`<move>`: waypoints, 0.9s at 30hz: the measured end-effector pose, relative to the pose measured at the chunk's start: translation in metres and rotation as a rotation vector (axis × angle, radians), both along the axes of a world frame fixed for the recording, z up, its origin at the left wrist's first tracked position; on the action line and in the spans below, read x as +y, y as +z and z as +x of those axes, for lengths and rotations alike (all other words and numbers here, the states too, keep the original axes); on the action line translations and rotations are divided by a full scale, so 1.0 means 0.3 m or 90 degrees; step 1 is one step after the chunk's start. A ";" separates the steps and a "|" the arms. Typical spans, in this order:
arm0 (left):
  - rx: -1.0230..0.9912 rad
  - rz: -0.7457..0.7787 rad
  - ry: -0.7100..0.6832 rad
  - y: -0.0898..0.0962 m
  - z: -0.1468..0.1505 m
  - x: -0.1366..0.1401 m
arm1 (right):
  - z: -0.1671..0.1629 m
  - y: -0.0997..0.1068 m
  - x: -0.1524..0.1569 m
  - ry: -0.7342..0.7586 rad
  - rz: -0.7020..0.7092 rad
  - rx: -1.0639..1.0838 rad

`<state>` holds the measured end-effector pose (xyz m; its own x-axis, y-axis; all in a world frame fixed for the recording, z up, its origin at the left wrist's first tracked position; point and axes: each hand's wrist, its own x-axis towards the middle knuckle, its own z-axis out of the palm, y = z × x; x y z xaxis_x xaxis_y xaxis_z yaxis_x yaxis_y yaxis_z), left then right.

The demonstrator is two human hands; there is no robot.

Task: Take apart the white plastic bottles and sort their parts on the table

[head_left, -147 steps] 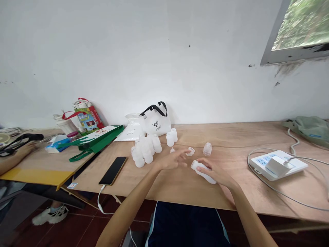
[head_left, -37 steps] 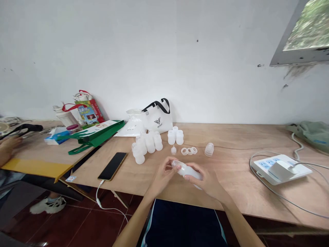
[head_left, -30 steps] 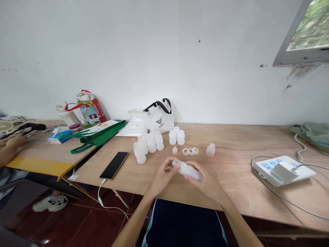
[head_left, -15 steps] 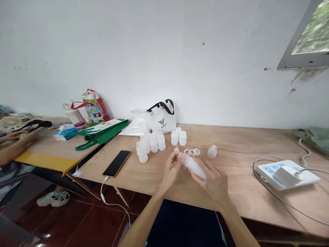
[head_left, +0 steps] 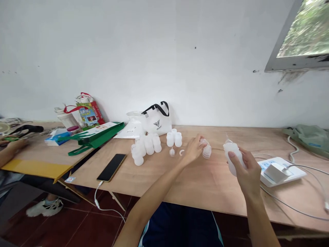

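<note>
In my right hand (head_left: 248, 168) is a white translucent squeeze bottle (head_left: 233, 157), held upright with a slight tilt above the table. A thin pointed tip (head_left: 227, 139) rises from its top. My left hand (head_left: 193, 148) reaches across the table, its fingers closed at the upper part of a clear plastic cap (head_left: 206, 151). Part of that cap is behind the fingertips. To the left of this hand stands a small clear nozzle piece (head_left: 172, 151), and beside it a white ring (head_left: 181, 152) shows partly past the wrist.
Several white bottles (head_left: 149, 144) stand left of centre, and a smaller group (head_left: 174, 138) nearby. A phone (head_left: 112, 167) on a cable lies at left, a power strip (head_left: 293, 175) at right. Behind are a white bag (head_left: 159, 121) and a green bag (head_left: 101, 133). Another person's hand (head_left: 16, 145) is far left.
Both hands were together around the bottle. My right hand has carried it right and turned it upright; my left hand has let go and moved to the clear cap. The view has shifted slightly right.
</note>
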<state>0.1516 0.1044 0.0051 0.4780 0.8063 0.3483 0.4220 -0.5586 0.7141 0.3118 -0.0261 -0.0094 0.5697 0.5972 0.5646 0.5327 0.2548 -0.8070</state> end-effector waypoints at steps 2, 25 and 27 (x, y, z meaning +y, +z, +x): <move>0.017 0.000 -0.035 -0.040 0.071 0.045 | 0.014 0.001 -0.004 0.001 -0.012 0.041; -0.260 -0.342 -0.075 -0.214 -0.247 -0.122 | -0.175 -0.058 0.034 0.206 -0.328 -0.428; -0.262 -0.323 -0.045 -0.218 -0.247 -0.112 | -0.213 -0.069 0.032 0.176 -0.297 -0.475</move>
